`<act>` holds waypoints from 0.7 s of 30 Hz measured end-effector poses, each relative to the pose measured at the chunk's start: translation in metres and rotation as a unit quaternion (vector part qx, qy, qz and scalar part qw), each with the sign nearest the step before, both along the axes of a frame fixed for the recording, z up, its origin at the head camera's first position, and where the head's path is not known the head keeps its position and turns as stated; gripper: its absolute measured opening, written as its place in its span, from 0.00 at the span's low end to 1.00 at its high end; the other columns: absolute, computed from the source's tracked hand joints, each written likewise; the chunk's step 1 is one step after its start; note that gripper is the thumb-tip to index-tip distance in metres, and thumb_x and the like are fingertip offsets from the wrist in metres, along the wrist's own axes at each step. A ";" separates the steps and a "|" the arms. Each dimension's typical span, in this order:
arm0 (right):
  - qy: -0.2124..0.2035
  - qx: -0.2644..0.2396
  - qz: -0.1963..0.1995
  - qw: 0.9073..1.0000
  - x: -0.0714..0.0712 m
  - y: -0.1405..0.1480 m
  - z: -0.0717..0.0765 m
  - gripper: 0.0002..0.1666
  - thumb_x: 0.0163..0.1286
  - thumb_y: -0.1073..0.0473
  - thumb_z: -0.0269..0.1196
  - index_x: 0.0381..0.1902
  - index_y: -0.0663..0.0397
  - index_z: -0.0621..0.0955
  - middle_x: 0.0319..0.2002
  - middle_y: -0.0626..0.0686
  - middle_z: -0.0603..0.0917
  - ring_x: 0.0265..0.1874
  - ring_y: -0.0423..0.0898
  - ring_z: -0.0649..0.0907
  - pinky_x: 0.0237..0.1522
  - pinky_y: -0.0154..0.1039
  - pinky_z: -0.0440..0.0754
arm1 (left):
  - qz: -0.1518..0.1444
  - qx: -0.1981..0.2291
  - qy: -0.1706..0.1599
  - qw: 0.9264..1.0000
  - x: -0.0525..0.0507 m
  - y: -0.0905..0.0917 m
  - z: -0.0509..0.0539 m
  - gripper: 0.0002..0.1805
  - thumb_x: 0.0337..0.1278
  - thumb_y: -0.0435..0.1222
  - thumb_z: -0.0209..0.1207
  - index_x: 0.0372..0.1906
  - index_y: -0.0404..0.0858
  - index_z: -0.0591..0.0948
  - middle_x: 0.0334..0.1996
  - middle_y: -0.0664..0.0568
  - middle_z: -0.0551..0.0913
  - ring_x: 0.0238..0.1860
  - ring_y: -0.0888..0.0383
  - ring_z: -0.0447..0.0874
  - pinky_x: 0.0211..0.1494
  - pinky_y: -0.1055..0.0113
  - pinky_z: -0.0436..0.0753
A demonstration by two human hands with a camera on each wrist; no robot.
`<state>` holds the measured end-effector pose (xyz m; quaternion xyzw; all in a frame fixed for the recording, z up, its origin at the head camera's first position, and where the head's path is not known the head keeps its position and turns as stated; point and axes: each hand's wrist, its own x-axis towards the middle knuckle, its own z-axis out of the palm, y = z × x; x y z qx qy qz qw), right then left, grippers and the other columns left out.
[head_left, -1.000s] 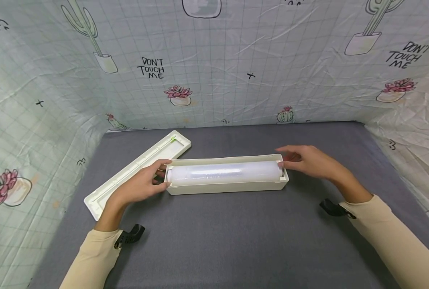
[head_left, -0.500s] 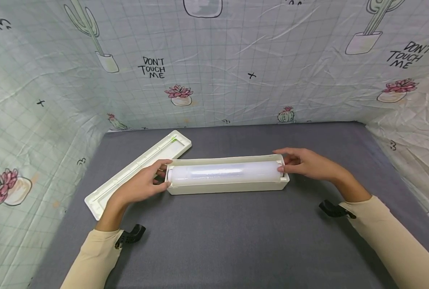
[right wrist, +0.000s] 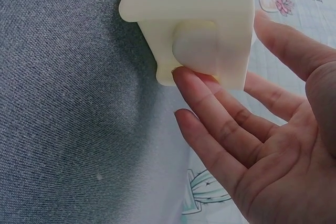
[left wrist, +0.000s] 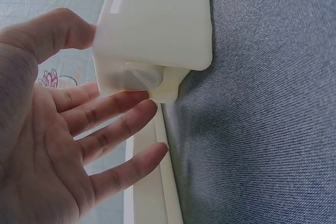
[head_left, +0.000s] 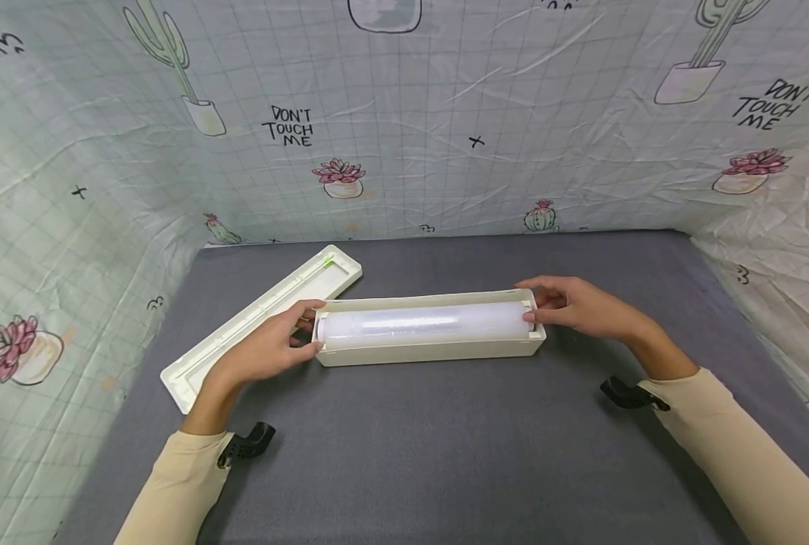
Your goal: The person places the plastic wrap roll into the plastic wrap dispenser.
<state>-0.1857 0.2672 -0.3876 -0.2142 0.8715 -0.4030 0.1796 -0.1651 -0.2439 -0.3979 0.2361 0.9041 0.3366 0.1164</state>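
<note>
A long cream cling film dispenser box (head_left: 438,352) sits on the grey cloth with its top uncovered. A roll of cling film (head_left: 424,322) lies inside it lengthwise. At the box's left end, my left hand (head_left: 264,348) holds it with the thumb at the front rim and the index finger behind. Its other fingers spread beneath a rounded recess in the box's end wall (left wrist: 157,19). My right hand (head_left: 577,306) holds the opposite end, thumb on the rim beside the roll, index finger at the back corner. Middle fingertips touch below the recess there (right wrist: 195,48).
The dispenser's lid (head_left: 241,325) lies underside up, slanting behind my left hand, with a small green piece (head_left: 328,263) near its far end. Grey cloth (head_left: 445,454) covers the table. A cactus-printed sheet (head_left: 404,136) hangs along the back and sides.
My right thumb has shifted slightly lower, onto the box's right end, and the right fingers have drawn in against it. My left hand, the box and the lid have stayed in place.
</note>
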 end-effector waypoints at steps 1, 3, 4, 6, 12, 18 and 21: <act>-0.001 0.000 0.000 1.000 0.000 0.000 0.000 0.37 0.70 0.51 0.68 0.73 0.56 0.71 0.46 0.54 0.86 0.43 0.47 0.85 0.43 0.37 0.81 | 0.000 -0.002 0.000 1.000 0.000 0.000 0.001 0.36 0.67 0.38 0.63 0.74 0.33 0.63 0.60 0.37 0.77 0.59 0.42 0.80 0.56 0.47 0.81; -0.004 -0.001 0.000 1.000 0.000 0.001 0.000 0.37 0.70 0.51 0.68 0.73 0.56 0.71 0.47 0.55 0.86 0.44 0.48 0.85 0.44 0.38 0.81 | -0.001 -0.006 -0.001 1.000 -0.001 0.000 0.002 0.36 0.67 0.38 0.63 0.74 0.33 0.63 0.60 0.37 0.78 0.59 0.42 0.80 0.57 0.47 0.81; -0.005 -0.001 0.000 1.000 -0.001 0.001 0.001 0.37 0.70 0.51 0.68 0.73 0.56 0.71 0.48 0.55 0.86 0.45 0.48 0.85 0.44 0.38 0.81 | -0.002 -0.007 -0.002 1.000 -0.001 0.001 0.003 0.36 0.67 0.38 0.63 0.74 0.33 0.63 0.60 0.37 0.78 0.59 0.42 0.80 0.57 0.46 0.81; -0.007 -0.002 0.000 1.000 -0.001 0.001 0.001 0.37 0.71 0.51 0.68 0.73 0.56 0.70 0.49 0.55 0.86 0.46 0.48 0.85 0.45 0.38 0.81 | -0.005 -0.011 -0.003 1.000 -0.001 0.000 0.006 0.35 0.67 0.39 0.63 0.74 0.33 0.63 0.59 0.37 0.79 0.59 0.42 0.80 0.57 0.46 0.80; -0.017 -0.005 0.000 1.000 -0.002 0.001 0.002 0.36 0.71 0.52 0.68 0.72 0.55 0.71 0.48 0.56 0.85 0.45 0.49 0.84 0.43 0.39 0.81 | -0.005 -0.004 -0.003 1.000 -0.004 -0.003 0.014 0.37 0.68 0.40 0.63 0.74 0.34 0.62 0.58 0.39 0.81 0.59 0.44 0.82 0.59 0.43 0.79; -0.027 -0.005 0.001 1.000 -0.003 0.001 0.002 0.37 0.71 0.52 0.68 0.73 0.56 0.70 0.49 0.56 0.85 0.46 0.49 0.84 0.45 0.43 0.82 | 0.008 -0.013 0.017 1.000 -0.008 -0.015 0.023 0.34 0.67 0.39 0.64 0.73 0.36 0.64 0.58 0.39 0.82 0.58 0.43 0.83 0.56 0.44 0.80; -0.026 -0.004 0.003 1.000 -0.003 0.001 0.001 0.37 0.71 0.52 0.68 0.73 0.56 0.70 0.48 0.55 0.85 0.46 0.49 0.84 0.46 0.41 0.82 | 0.015 -0.025 0.033 0.999 -0.010 -0.024 0.027 0.33 0.67 0.38 0.64 0.72 0.38 0.65 0.57 0.40 0.82 0.57 0.44 0.83 0.56 0.45 0.80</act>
